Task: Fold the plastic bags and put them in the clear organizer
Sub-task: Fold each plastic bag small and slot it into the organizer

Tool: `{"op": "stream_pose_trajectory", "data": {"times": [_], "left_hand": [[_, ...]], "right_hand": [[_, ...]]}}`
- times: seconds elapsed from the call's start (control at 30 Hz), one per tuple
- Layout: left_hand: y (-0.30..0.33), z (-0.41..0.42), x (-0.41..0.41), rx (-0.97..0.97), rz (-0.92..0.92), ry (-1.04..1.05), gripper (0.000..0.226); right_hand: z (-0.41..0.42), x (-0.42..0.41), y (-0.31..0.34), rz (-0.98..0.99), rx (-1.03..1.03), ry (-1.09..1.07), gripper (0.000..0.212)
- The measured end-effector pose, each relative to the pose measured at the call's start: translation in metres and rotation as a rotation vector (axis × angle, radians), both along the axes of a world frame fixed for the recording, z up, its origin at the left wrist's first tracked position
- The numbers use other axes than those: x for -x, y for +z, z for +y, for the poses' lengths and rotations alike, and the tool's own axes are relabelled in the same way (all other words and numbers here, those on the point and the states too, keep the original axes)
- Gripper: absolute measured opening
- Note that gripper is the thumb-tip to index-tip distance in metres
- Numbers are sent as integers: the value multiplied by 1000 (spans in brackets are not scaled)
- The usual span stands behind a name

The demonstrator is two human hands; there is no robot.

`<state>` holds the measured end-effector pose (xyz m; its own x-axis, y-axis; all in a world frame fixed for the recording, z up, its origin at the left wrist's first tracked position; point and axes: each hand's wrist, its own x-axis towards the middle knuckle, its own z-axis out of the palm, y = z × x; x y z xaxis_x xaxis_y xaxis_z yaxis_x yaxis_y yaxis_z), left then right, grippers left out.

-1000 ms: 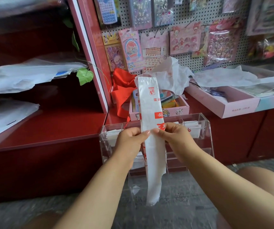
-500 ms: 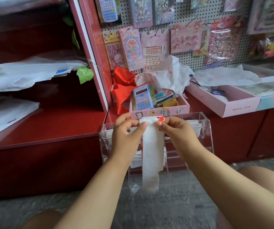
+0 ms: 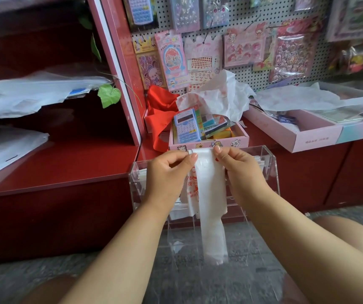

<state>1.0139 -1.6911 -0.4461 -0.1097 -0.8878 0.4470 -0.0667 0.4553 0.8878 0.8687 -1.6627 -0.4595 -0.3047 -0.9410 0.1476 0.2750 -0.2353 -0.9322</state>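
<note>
A white plastic bag [image 3: 210, 200] with red print, folded into a long narrow strip, hangs doubled over in front of the clear organizer [image 3: 270, 172]. My left hand [image 3: 167, 174] pinches its top fold at the left corner and my right hand [image 3: 239, 167] pinches the right corner. The strip's lower end dangles down to the organizer's front part. Folded white bags lie inside the organizer's back compartments, partly hidden by my hands. More loose white bags [image 3: 220, 99] and a red bag [image 3: 160, 106] lie on the shelf behind.
A pink box [image 3: 209, 144] with a blue calculator stands right behind the organizer on the red shelf [image 3: 66, 167]. A larger pink tray [image 3: 296, 139] sits at the right. White bags lie on the left shelves. A pegboard with sticker packs hangs behind. My knees are at the bottom corners.
The strip's upper half, which stood upright a second ago, has been folded down toward me. Both hands now pinch the new top fold, slightly lower and closer to the organizer.
</note>
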Motion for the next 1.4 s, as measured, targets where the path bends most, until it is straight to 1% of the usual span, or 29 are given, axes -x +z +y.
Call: {"op": "stream_pose_trajectory", "data": {"times": [0.03,0.1,0.17,0.3,0.43,0.57,0.7,0.8,0.87,0.93,1.0,1.03,1.07,1.1,1.13,1.17,1.2,1.27,1.33,1.4], "left_hand": [[0,1,2,-18,12,-7,19],[-1,0,4,-73,66,-35,23],[-3,-2,6,-157,146,-68,28],[-2,-5,8,-271,272,-103,18],[2,-3,11,-333,343,-124,25],[0,-2,14,-383,381,-139,29],[0,-1,12,-371,362,-132,34],[3,-2,10,-359,364,-140,34],[3,-5,8,-343,341,-124,34],[0,-7,7,-322,316,-90,35],[-7,-8,5,-353,287,-60,35],[-11,-7,3,-378,221,-59,36],[-15,-6,2,-390,114,-77,33],[-19,-5,0,-378,-6,-99,24],[-22,-3,-2,-352,-88,-117,12],[-24,-3,-4,-329,-126,-108,6],[-24,-3,-5,-320,-121,-79,7],[-22,-6,-9,-311,-46,-17,8],[-18,-11,-12,-305,30,32,10],[-14,-13,-14,-302,88,60,11]], "right_hand": [[0,0,0,1,3,-6,52],[-2,0,-1,17,10,-10,50],[-4,1,-3,33,9,-12,42],[-8,3,-7,72,29,-2,20],[-9,2,-7,129,3,-17,22],[-9,1,-8,144,8,-31,23],[-12,2,-11,148,5,-31,9],[-12,3,-14,144,-67,143,19],[-10,2,-16,199,-108,252,16],[-10,2,-18,212,-100,236,15],[-10,4,-16,190,-78,183,14],[-10,5,-16,186,-63,155,14],[-10,6,-15,186,-51,136,13],[-11,7,-16,190,-46,116,11],[-11,7,-16,191,-48,97,9],[-12,7,-16,203,-49,77,7],[-12,7,-16,231,-54,58,11],[-13,8,-17,304,-89,53,22],[-11,10,-16,369,-168,137,27],[-7,9,-14,459,-279,272,38]]}}
